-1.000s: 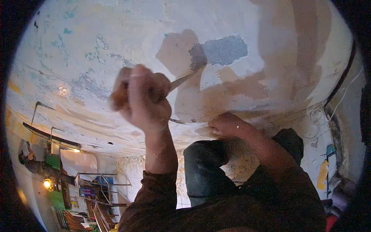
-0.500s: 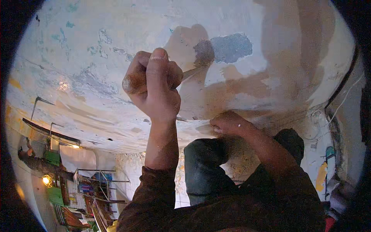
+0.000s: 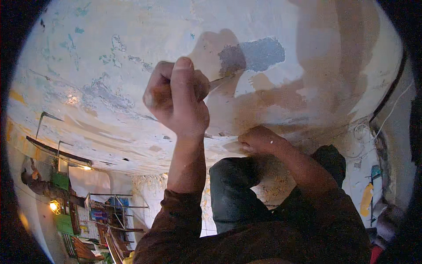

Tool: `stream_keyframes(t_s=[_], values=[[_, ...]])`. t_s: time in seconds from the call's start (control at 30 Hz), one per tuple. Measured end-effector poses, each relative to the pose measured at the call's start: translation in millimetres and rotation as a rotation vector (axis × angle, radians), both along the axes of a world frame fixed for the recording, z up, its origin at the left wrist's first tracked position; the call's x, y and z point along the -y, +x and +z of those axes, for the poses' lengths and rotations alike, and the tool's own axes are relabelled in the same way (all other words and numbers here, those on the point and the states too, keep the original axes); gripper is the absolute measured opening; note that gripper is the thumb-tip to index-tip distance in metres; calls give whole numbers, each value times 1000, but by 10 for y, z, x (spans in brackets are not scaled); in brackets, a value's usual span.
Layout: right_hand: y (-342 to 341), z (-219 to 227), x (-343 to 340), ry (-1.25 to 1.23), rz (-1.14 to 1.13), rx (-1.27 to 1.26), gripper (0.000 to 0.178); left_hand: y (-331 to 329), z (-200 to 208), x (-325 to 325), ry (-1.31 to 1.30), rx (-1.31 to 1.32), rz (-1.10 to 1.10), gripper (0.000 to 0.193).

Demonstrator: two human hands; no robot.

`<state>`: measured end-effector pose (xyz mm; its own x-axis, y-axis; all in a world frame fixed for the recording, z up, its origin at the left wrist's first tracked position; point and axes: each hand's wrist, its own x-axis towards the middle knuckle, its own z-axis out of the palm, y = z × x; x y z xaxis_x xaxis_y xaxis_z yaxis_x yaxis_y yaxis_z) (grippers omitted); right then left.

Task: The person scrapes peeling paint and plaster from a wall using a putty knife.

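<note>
My left hand (image 3: 178, 94) is closed in a fist around the handle of a scraper (image 3: 222, 80), thumb laid along the top. Its thin blade sticks out to the right, tip close to the wall (image 3: 167, 26). Up and to the right of the tip, a rough grey bare patch (image 3: 267, 53) shows through the pale paint, partly under my hand's shadow. My right hand (image 3: 259, 139) is low by the foot of the wall, above my knee, with curled fingers. Shade hides whatever its fingers may hold.
My bent knees (image 3: 233, 189) are close to the wall. A cable (image 3: 387, 116) runs down at the right edge. At far left are a person (image 3: 37, 181), a lit caged lamp (image 3: 54, 207) and a metal frame rack (image 3: 118, 207). Peeling marks (image 3: 105, 94) spread leftward.
My left hand with the scraper has shifted slightly right and a little down, its shadow moving along. My right hand stays in place.
</note>
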<state>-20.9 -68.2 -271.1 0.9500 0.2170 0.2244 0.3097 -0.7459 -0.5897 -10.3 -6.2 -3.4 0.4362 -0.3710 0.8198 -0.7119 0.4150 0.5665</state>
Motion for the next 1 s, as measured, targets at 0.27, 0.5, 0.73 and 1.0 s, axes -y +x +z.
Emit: stream_keyframes(t_s=[0.27,0.5,0.73,1.0], values=[[25,-71,-8,-47,-26,38,20,14,5,-11,-87,-160,-63,23],[17,-27,-9,-62,-19,61,20,-11,-16,-4,-218,-269,-328,29],[-9,-22,-30,-27,-40,53,21,-67,-24,-33,-31,-163,-90,24],[14,-38,-31,-16,-48,4,21,-71,-35,25,-49,-57,-52,27]])
